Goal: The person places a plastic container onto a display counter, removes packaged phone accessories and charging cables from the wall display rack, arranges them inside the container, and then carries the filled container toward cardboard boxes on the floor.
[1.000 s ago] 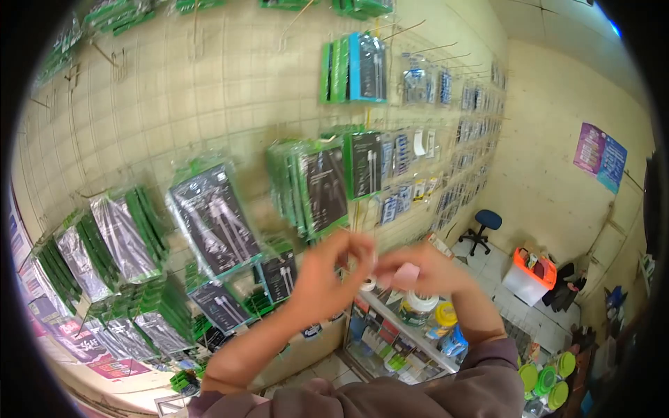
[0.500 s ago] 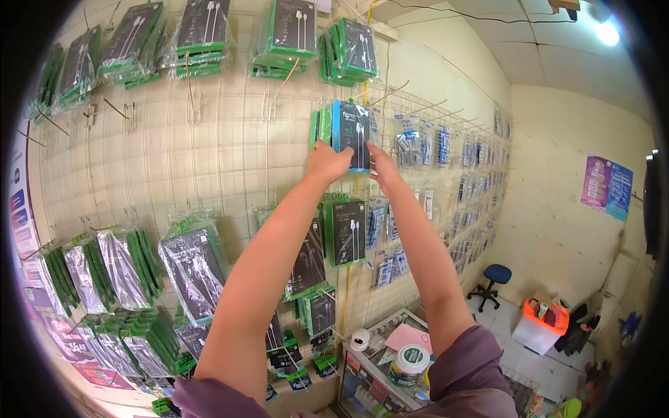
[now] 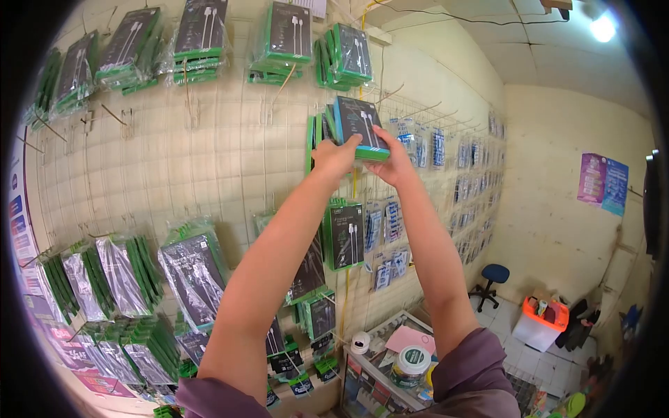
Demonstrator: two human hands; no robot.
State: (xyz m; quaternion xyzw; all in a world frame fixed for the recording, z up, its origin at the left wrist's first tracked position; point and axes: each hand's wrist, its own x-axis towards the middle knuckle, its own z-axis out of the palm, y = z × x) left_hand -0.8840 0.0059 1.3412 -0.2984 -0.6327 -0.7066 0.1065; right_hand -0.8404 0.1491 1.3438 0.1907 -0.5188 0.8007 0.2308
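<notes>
Ahead of me, a dark charging cable box (image 3: pixel 357 120) with a blue side and a green lower edge is held in both hands, its front tilted upward. My left hand (image 3: pixel 334 159) grips its lower left corner, the thumb on the front. Closed round the lower right side is my right hand (image 3: pixel 391 159), with some fingers hidden underneath. Just behind and left of this box hang green-edged boxes (image 3: pixel 311 143) on the wire grid, close to my left hand. Below my hands hangs another cable box (image 3: pixel 346 235).
Packaged cables (image 3: pixel 289 31) hang on hooks along the top of the wire grid (image 3: pixel 230 139), with more bagged packs (image 3: pixel 191 268) lower left. Bare hooks (image 3: pixel 282 85) jut outward. Below stands a glass display case (image 3: pixel 369 369) with a jar (image 3: pixel 411 366). A stool (image 3: pixel 493 275) stands farther right.
The cable box has tipped back, showing its green lower edge. My right hand has moved from its side to its lower right, and my left hand has shifted slightly right.
</notes>
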